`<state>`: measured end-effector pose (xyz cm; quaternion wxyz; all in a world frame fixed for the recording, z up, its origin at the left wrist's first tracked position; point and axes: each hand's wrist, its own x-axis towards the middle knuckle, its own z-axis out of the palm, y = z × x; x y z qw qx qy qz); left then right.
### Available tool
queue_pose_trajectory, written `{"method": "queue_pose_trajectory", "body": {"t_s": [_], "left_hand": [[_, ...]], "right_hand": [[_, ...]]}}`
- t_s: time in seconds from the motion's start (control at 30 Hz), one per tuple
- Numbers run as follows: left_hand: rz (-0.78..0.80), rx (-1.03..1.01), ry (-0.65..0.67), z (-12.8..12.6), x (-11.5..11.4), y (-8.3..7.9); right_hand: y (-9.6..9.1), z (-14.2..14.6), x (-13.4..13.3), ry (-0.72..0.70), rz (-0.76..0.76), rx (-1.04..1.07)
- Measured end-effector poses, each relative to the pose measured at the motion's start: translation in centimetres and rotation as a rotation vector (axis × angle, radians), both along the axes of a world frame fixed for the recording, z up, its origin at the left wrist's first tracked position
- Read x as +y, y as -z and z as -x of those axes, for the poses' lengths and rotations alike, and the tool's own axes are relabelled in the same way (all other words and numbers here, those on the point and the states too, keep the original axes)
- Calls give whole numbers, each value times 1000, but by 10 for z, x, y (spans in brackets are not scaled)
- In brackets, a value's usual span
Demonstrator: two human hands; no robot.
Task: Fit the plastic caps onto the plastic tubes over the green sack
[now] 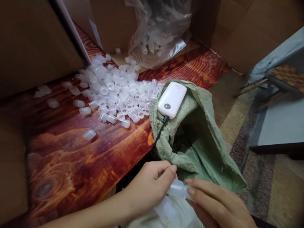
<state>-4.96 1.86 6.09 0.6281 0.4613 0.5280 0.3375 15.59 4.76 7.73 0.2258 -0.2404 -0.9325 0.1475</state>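
Observation:
My left hand (153, 182) is closed on one end of a translucent white plastic tube (178, 187), thumb pressed toward the forefinger. The fingertips and thumb of my right hand (219, 201) pinch its other end. Below them, another translucent plastic piece (168, 211) lies over the pale cloth on my lap; its exact shape is blurred. Just beyond both hands is the open mouth of a green woven sack (208, 123). A heap of short translucent plastic caps (118, 92) covers part of the table to the upper left.
A white power bank (173, 98) with a black cable (159, 136) rests on the sack's rim. Behind the caps, a clear plastic bag (161, 32) holds white pieces. Cardboard walls surround the wood-patterned table (80, 169). A stool (292, 76) stands at the right.

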Motion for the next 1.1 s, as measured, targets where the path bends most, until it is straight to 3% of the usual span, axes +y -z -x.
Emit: {"method": "queue_pose_trajectory", "body": {"t_s": [0.07,0.2,0.27,0.4,0.53,0.67,0.77,0.83,1.0,1.1], "left_hand": [[4,-3,-7,0,0,0],[-141,161,30,0,-4,0],[-175,171,35,0,-5,0],[-188,172,25,0,-5,0],[-178,178,37,1,-2,0],[-169,180,25,3,2,-1],[-142,256,-32,5,6,-1],[-115,258,-44,6,7,0],[-71,173,0,6,6,2],[-149,214,-16,6,4,2]], "right_hand": [[2,0,1,15,35,-39],[-3,3,5,112,477,-103],[-6,1,7,83,412,-69],[-4,-11,10,-105,47,-98],[2,-18,13,-99,85,-170],[0,-18,14,-117,-12,-152],[-5,-15,18,-156,84,-192],[-8,-10,20,-129,158,-205],[-5,12,17,-41,86,-129],[4,23,7,70,255,-66]]}}
